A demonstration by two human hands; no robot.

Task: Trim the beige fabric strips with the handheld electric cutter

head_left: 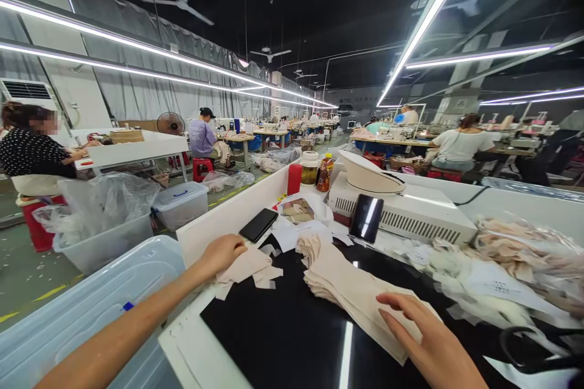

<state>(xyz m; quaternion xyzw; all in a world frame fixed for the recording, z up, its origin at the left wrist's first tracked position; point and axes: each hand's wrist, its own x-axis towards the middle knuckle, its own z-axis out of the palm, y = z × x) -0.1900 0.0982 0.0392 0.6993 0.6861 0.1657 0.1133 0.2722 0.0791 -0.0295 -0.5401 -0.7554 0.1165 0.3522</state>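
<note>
The glossy black work surface (283, 328) lay inside a white-walled table (237, 200), in a long sewing workshop with strip lights, ceiling fans and other people seated at their stations. On it, a fanned stack of beige fabric pieces (342, 282) ran from the middle toward the right hand (422, 331), whose thumb and fingers stood apart over its near end. The left hand (223, 255) was at the small pile of beige pieces (250, 266) on the left, fingers curled together; whether they gripped a piece could not be told. A black phone (258, 225) lay just beyond that hand. Past the stack, a second phone (366, 217) leaned against a white vented machine (401, 206). Bagged fabric (529, 255) and black-handled scissors (529, 346) crowded the right side.
</note>
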